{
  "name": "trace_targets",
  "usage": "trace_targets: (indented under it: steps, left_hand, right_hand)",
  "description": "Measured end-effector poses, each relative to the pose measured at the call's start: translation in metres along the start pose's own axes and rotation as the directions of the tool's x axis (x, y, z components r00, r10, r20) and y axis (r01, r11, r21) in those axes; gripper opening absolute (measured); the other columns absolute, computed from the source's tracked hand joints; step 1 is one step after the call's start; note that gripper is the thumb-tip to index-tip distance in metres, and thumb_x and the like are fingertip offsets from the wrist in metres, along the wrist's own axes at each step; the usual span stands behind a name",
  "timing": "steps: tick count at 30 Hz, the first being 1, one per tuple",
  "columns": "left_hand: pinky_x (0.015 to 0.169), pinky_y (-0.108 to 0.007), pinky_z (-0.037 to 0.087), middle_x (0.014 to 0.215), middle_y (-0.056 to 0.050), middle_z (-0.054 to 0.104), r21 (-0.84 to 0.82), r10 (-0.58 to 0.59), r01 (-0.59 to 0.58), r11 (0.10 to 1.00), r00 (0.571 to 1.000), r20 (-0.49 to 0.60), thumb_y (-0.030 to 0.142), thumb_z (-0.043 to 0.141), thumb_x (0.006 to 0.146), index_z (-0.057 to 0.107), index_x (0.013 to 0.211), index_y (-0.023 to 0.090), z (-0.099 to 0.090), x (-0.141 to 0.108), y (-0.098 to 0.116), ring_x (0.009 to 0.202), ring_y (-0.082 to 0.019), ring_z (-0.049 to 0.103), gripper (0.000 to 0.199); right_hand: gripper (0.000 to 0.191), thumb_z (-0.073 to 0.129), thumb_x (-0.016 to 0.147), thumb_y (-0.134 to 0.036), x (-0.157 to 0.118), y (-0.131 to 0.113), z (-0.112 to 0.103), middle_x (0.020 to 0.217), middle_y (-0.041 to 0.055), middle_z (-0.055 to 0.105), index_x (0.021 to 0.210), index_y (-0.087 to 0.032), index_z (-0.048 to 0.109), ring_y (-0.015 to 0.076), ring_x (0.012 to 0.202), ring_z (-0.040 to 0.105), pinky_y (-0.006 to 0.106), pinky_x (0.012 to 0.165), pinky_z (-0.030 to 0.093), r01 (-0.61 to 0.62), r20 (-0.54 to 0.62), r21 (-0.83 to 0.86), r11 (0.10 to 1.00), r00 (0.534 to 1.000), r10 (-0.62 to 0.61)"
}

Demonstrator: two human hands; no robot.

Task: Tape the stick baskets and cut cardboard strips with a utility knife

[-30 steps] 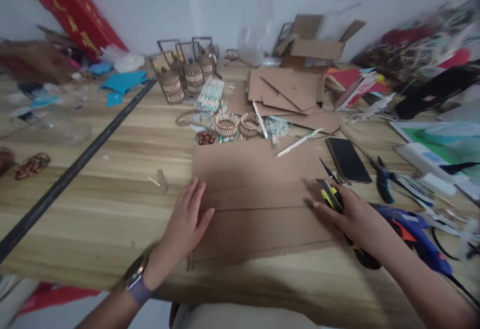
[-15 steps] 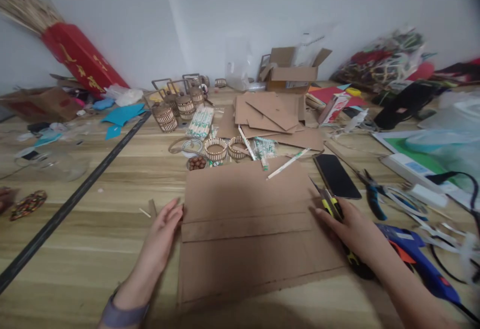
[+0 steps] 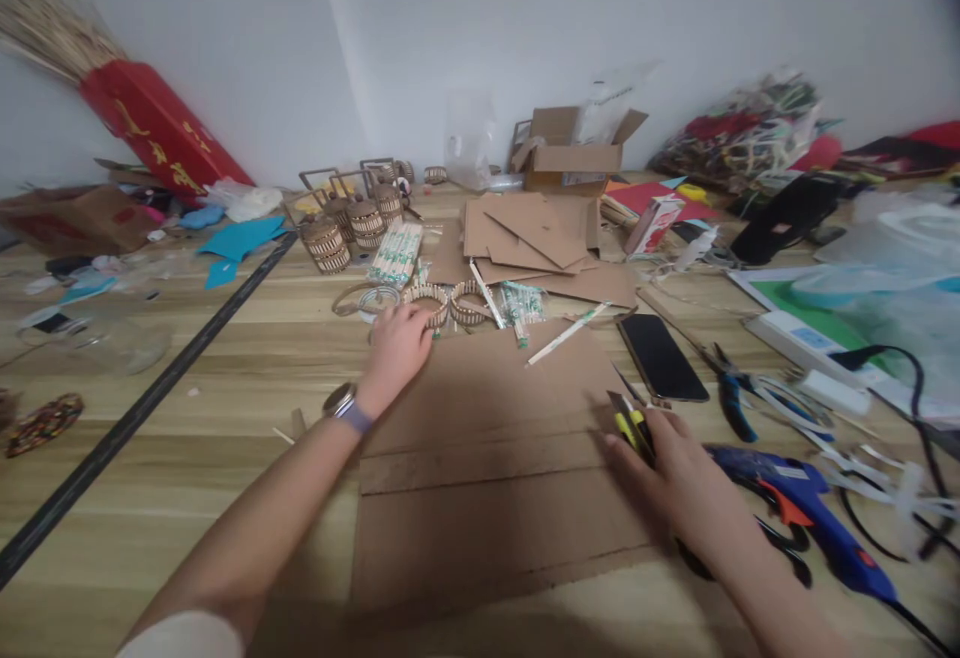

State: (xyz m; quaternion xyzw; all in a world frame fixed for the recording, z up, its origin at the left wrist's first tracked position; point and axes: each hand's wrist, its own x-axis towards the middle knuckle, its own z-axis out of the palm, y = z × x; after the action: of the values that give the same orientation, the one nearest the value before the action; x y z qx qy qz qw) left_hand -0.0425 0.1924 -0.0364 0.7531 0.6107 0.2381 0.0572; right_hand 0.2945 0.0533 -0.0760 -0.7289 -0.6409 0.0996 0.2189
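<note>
My left hand [image 3: 401,353] reaches over the far left corner of a flat cardboard sheet [image 3: 480,538], fingers extended and slightly bent at the near side of a ring of short sticks [image 3: 425,298]. Whether the fingertips touch the ring cannot be made out. A second stick ring [image 3: 469,304] stands just to its right. My right hand [image 3: 675,478] is closed around a yellow-and-black utility knife [image 3: 634,430], its blade pointing away over the sheet's right side. Cut or scored lines run across the cardboard. One paper-wrapped stick [image 3: 566,335] rests on its far edge.
Behind the rings are bundled wrapped sticks [image 3: 395,253], small stick-built baskets [image 3: 325,243] and stacked cardboard pieces [image 3: 536,233]. A phone [image 3: 663,356], pliers [image 3: 733,398] and a blue glue gun [image 3: 814,498] lie at right. A black strip [image 3: 150,398] crosses the table at left.
My left hand has moved from the cardboard's left edge, forward and right, to the stick ring, covering the dish of brown beads. My right hand has shifted slightly left, still holding the utility knife.
</note>
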Motion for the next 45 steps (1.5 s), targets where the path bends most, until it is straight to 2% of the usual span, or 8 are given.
trace_targets:
  steps: [5,10,19,24,29,33,39,45]
  left_hand:
    - [0.104,-0.051,0.049,0.129,-0.010,0.064,0.220,0.061,-0.085,0.972,0.992,0.113,0.030,0.066,0.096,0.066,0.121,0.018,0.031,0.058,0.025,0.121,-0.028,0.060,0.028]
    - [0.099,-0.050,0.054,0.131,-0.011,0.062,0.329,-0.015,-0.051,0.943,0.980,0.197,0.035,0.065,0.098,0.063,0.126,0.017,0.033,0.071,0.028,0.116,-0.027,0.063,0.034]
    - [0.093,-0.046,0.058,0.130,-0.010,0.063,0.330,0.010,-0.142,0.933,0.929,0.370,0.037,0.064,0.099,0.060,0.129,0.017,0.027,0.085,0.011,0.110,-0.024,0.065,0.037]
    - [0.093,-0.046,0.058,0.129,-0.010,0.063,0.385,0.037,-0.204,0.900,0.916,0.400,0.037,0.064,0.098,0.061,0.129,0.017,0.002,0.084,0.018,0.110,-0.024,0.065,0.036]
    - [0.096,-0.046,0.051,0.104,-0.016,0.072,0.489,0.004,-0.211,0.846,0.920,0.391,0.013,0.054,0.099,0.070,0.108,0.008,-0.038,0.079,0.032,0.111,-0.034,0.066,0.019]
    - [0.095,-0.047,0.051,0.109,-0.020,0.070,0.586,-0.076,-0.145,0.797,0.939,0.336,0.010,0.044,0.102,0.068,0.110,0.002,-0.070,0.062,0.024,0.112,-0.032,0.066,0.026]
    - [0.089,-0.044,0.059,0.121,-0.009,0.067,0.693,-0.269,-0.020,0.721,0.913,0.307,0.037,0.064,0.099,0.063,0.123,0.015,-0.105,-0.011,-0.021,0.103,-0.022,0.068,0.032]
    - [0.070,-0.036,0.050,0.089,-0.017,0.077,0.689,-0.361,0.079,0.720,0.891,0.275,0.020,0.056,0.095,0.073,0.098,0.014,-0.098,-0.098,-0.055,0.082,-0.032,0.072,0.019]
  right_hand:
    - [0.033,0.048,0.089,-0.048,-0.033,-0.028,0.009,0.086,0.0092,0.074,0.108,-0.024,0.060,0.0287,0.081,0.074,0.036,0.069,0.055,-0.011,0.246,0.197,0.980,0.968,-0.038]
    - [0.034,0.047,0.093,-0.035,-0.056,-0.041,-0.004,0.110,0.0107,0.076,0.123,-0.024,0.057,0.0272,0.102,0.073,0.037,0.084,0.055,-0.002,0.494,0.313,0.950,0.854,-0.161]
    - [0.050,0.054,0.080,-0.013,-0.077,-0.031,-0.028,0.119,0.0090,0.071,0.128,-0.023,0.060,0.0248,0.112,0.067,0.035,0.094,0.052,0.168,0.650,0.236,0.957,0.705,-0.284]
    - [0.040,0.059,0.086,-0.018,-0.087,-0.035,-0.033,0.131,0.0099,0.065,0.125,-0.023,0.064,0.0251,0.121,0.062,0.037,0.102,0.049,0.198,0.595,0.246,0.949,0.742,-0.309]
    - [0.030,0.044,0.101,-0.028,-0.079,-0.040,-0.039,0.112,0.0092,0.071,0.110,-0.022,0.072,0.0239,0.109,0.066,0.036,0.095,0.052,0.268,0.546,0.261,0.927,0.751,-0.371]
    - [0.039,0.038,0.103,-0.041,-0.064,-0.021,-0.036,0.122,0.0106,0.070,0.111,-0.025,0.072,0.0266,0.111,0.067,0.041,0.096,0.052,0.171,0.380,0.055,0.984,0.908,-0.179]
    - [0.057,0.037,0.096,-0.056,-0.045,0.037,-0.012,0.109,0.0214,0.066,0.122,-0.013,0.064,0.0374,0.105,0.065,0.053,0.096,0.051,-0.059,0.007,-0.271,0.961,0.998,0.063]
    - [0.067,0.035,0.090,-0.065,-0.034,0.040,-0.005,0.110,0.0222,0.067,0.125,-0.013,0.060,0.0406,0.107,0.065,0.054,0.091,0.052,-0.126,-0.002,-0.202,0.971,0.992,0.128]
